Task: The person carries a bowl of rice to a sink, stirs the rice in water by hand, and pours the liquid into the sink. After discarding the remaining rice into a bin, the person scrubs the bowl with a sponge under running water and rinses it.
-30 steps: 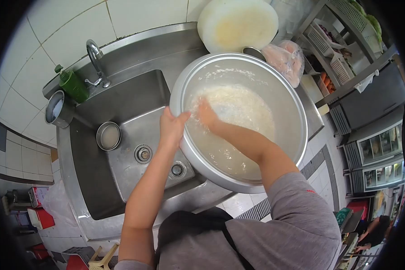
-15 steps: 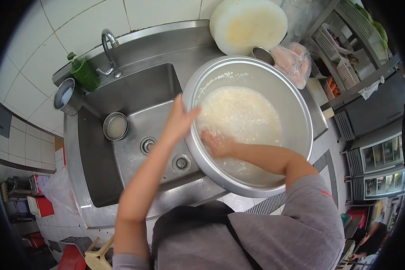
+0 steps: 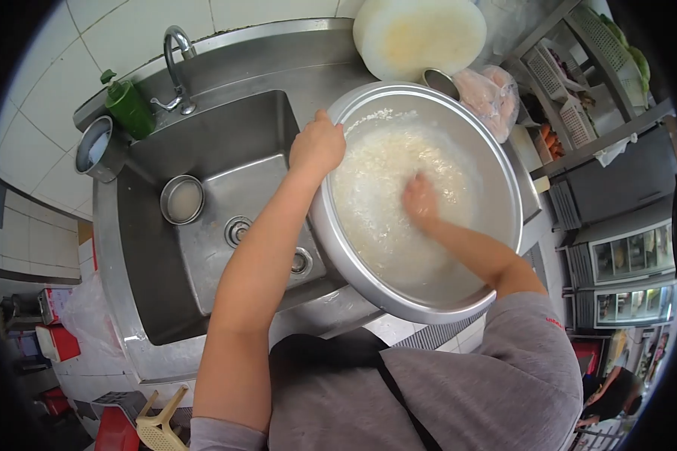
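Centre frame: our left hand [image 3: 317, 146] has its grip curled tight over the rim of the big metal basin [image 3: 496, 248], while our right hand [image 3: 420, 201] sits down in the rice and cloudy water [image 3: 384, 203]. Fingers there are under the milky water, so we cannot tell if they are spread or closed.

The basin rests tilted, half on the table edge and half over the sink [image 3: 210, 150], w/ its low side toward the bottom of frame. Risks as we judge them: a wet rim could slip in the left grip and the basin tip, sending water & grains into the sink or over the front edge. Hard stirring could slop rice over the low side.

Around it: a small steel bowl [image 3: 182, 200] sits in the sink at centre left, near the drain [image 3: 238, 231]. Tap [image 3: 174, 60] and green soap bottle [image 3: 128, 105] are upper left, steel cup [image 3: 96, 149] beside them. Round white cutting board [image 3: 420, 34] and bagged meat [image 3: 493, 94], top right, crowd the basin's far rim, leaving little room to shift it that way.
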{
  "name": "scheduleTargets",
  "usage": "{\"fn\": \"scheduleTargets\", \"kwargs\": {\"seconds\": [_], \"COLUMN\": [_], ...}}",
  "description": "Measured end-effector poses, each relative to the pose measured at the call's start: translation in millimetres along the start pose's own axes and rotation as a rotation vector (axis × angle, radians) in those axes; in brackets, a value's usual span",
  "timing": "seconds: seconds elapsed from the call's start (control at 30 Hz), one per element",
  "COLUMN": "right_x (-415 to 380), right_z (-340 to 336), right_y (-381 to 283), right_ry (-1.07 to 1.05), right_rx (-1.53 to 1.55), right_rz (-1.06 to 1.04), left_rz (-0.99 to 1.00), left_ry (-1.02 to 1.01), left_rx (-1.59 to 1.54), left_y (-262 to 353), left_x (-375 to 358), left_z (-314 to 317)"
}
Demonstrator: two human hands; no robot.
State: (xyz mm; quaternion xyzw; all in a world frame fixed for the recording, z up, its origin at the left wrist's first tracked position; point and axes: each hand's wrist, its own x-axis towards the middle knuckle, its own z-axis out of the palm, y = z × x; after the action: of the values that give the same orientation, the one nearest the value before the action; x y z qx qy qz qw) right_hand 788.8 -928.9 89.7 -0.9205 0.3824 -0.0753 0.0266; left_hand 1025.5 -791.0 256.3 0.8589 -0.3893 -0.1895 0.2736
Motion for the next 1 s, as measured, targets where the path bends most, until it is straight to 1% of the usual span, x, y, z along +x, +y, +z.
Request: {"fn": "scheduleTargets", "kwargs": {"seconds": [0.07,0.1,0.17,0.2,0.27,0.3,0.37,0.4,0.47,0.5,0.53,0.6,0.67,0.7,0.77,0.83,0.9,0.93,1.0], "right_x": [-16,-10,26,42,65,61,52,56,63,61,71,87,90,81,37,-12,-37,-41,-58], "right_z": [3,2,-1,2,18,7,-11,-6,9,-9,-8,-4,33,30,22,-2,-31,-52,-85], "right_y": [-28,-38,-50,-40,-15,-28,-55,-58,-67,-82,-94,-112,-107,-106,-104,-105,-103,-100,-92], "right_ry": [-0.122,-0.122,-0.253,-0.252,-0.167,-0.166,-0.074,-0.078,0.001,0.093,0.099,-0.271,-0.449,-0.449,-0.447,-0.428,-0.394,-0.395,-0.655], "right_rx": [0.074,0.065,-0.146,-0.142,-0.248,-0.246,0.110,0.105,0.009,0.101,0.107,-0.293,0.334,0.333,0.219,0.099,-0.025,-0.023,0.031], "right_rz": [-0.142,-0.136,-0.261,-0.260,-0.193,-0.197,-0.008,-0.006,-0.013,0.035,0.026,0.014,0.107,0.112,-0.203,-0.525,-0.838,-0.838,-0.486], "left_rz": [0.011,0.014,0.027,0.031,0.030,0.028,0.029,0.031,0.019,0.008,0.005,0.031,0.040,0.039,0.045,0.053,0.039,0.038,0.062], "left_ry": [0.001,0.015,0.031,0.040,0.036,0.036,0.040,0.038,0.025,0.035,0.045,0.046,0.052,0.053,0.060,0.079,0.052,0.051,0.075], "left_rx": [-0.022,-0.024,-0.022,-0.014,-0.014,-0.022,-0.026,-0.031,-0.039,-0.044,-0.039,-0.014,-0.022,-0.031,-0.035,-0.037,-0.030,-0.028,-0.040], "left_y": [0,0,-2,-4,-2,-3,-3,-2,0,2,0,-3,-2,-3,-3,-4,-3,-3,-5], "left_x": [-1,-2,1,1,-1,-1,1,0,-6,-6,-4,-1,1,0,-2,-1,1,3,3], "left_z": [0,0,3,4,4,2,0,1,1,-2,-3,2,1,2,4,3,2,1,4]}}
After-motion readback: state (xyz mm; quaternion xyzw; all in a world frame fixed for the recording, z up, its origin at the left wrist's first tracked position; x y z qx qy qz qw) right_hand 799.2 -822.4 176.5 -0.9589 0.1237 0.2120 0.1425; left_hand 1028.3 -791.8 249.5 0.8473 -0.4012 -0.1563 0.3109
